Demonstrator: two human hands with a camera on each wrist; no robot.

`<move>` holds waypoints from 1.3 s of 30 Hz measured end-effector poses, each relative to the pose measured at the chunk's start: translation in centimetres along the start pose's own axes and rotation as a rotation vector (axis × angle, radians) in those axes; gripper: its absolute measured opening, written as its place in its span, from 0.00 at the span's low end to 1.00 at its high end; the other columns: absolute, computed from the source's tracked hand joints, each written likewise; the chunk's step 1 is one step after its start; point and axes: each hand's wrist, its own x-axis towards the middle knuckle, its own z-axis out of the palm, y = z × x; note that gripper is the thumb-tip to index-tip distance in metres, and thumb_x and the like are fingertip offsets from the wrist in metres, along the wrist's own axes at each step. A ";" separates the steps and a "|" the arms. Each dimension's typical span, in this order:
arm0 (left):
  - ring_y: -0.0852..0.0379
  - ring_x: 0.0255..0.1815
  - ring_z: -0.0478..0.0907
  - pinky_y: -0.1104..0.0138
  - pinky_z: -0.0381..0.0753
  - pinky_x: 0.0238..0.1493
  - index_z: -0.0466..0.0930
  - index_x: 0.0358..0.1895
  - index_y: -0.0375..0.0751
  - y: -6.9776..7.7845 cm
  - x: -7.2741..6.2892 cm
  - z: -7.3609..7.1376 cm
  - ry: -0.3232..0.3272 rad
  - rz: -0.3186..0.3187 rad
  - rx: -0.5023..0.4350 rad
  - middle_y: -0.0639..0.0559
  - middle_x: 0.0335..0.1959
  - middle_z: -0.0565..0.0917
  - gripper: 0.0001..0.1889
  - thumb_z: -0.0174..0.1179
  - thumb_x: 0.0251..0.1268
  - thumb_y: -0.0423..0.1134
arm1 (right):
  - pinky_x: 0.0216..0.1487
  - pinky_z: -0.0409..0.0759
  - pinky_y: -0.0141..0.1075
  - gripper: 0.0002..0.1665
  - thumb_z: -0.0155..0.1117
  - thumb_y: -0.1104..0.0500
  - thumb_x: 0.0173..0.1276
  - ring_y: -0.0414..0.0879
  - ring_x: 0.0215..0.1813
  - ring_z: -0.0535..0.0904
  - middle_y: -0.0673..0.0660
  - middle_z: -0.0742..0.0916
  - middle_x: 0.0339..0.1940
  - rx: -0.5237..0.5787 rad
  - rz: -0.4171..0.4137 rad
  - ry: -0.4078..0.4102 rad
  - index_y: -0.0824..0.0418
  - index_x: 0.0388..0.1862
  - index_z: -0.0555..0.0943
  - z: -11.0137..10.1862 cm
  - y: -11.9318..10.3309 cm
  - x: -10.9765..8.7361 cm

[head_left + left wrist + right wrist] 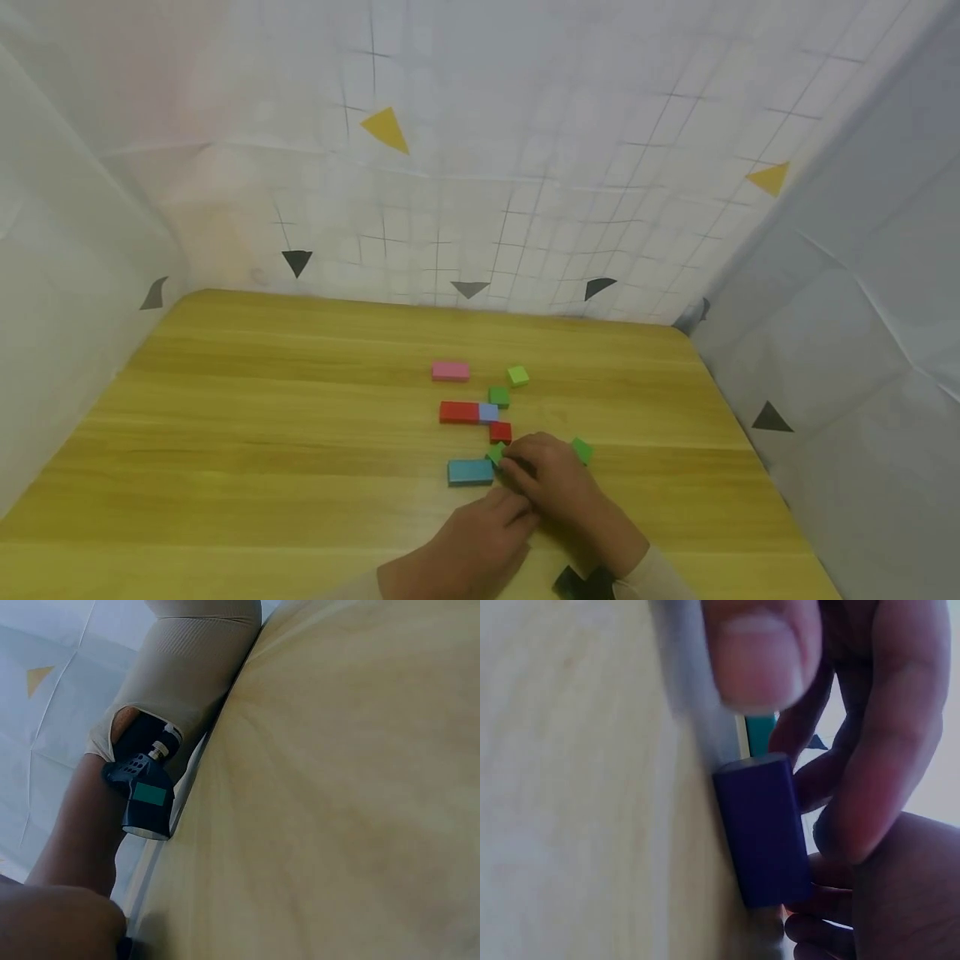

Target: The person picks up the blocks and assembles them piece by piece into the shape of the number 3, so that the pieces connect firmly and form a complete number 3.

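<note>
In the head view my right hand (551, 479) reaches over the table with bent fingers, its fingertips by a small green block (496, 454). My left hand (483, 533) has curled fingers and lies close against it. A dark blue block (763, 832), hidden in the head view, appears in the right wrist view. Fingertips of both hands lie along its side and lower end; whether either hand grips it is unclear. The right thumb (761, 664) is apart from this block. A light blue block (470, 472) lies left of the hands.
Farther off lie a long red block (458, 412), a lavender block (488, 413), a small red block (501, 432), a green block (498, 397), a lime block (518, 376) and a pink block (450, 372). Another green block (581, 451) lies right of the right hand.
</note>
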 end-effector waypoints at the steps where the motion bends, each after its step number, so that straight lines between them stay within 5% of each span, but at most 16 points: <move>1: 0.60 0.49 0.77 0.74 0.78 0.54 0.83 0.49 0.41 0.0 0.0 0.0 -0.007 -0.002 -0.004 0.53 0.47 0.79 0.12 0.63 0.64 0.38 | 0.48 0.84 0.37 0.07 0.68 0.49 0.68 0.37 0.45 0.82 0.43 0.88 0.40 0.001 0.001 0.002 0.48 0.40 0.88 0.0 0.0 0.0; 12: 0.62 0.49 0.77 0.75 0.76 0.55 0.83 0.51 0.45 -0.1 -0.2 0.7 -0.096 0.010 0.011 0.55 0.49 0.81 0.13 0.64 0.65 0.43 | 0.49 0.84 0.37 0.09 0.74 0.50 0.62 0.37 0.45 0.83 0.44 0.89 0.39 0.006 -0.015 0.053 0.50 0.40 0.88 0.1 0.2 -0.3; 22: 0.67 0.40 0.77 0.83 0.75 0.43 0.85 0.43 0.49 -0.4 -0.3 0.4 -0.010 -0.021 -0.093 0.61 0.42 0.82 0.05 0.62 0.69 0.42 | 0.48 0.83 0.39 0.09 0.74 0.51 0.63 0.40 0.45 0.83 0.46 0.89 0.40 0.035 -0.035 0.092 0.52 0.40 0.88 0.2 0.3 -0.3; 32: 0.68 0.37 0.76 0.82 0.75 0.41 0.85 0.40 0.50 -0.9 -1.5 -0.7 -0.005 -0.038 -0.158 0.63 0.36 0.81 0.04 0.61 0.70 0.42 | 0.51 0.83 0.37 0.09 0.72 0.50 0.64 0.37 0.48 0.82 0.43 0.88 0.42 0.061 0.012 0.031 0.48 0.42 0.87 0.3 0.1 -0.3; 39: 0.68 0.41 0.77 0.80 0.76 0.44 0.84 0.40 0.50 -1.5 -2.6 -1.6 -0.074 -0.098 -0.198 0.63 0.37 0.81 0.06 0.62 0.69 0.46 | 0.49 0.83 0.36 0.09 0.72 0.49 0.65 0.35 0.47 0.81 0.42 0.87 0.42 0.034 -0.010 0.048 0.48 0.42 0.87 0.5 0.2 -0.3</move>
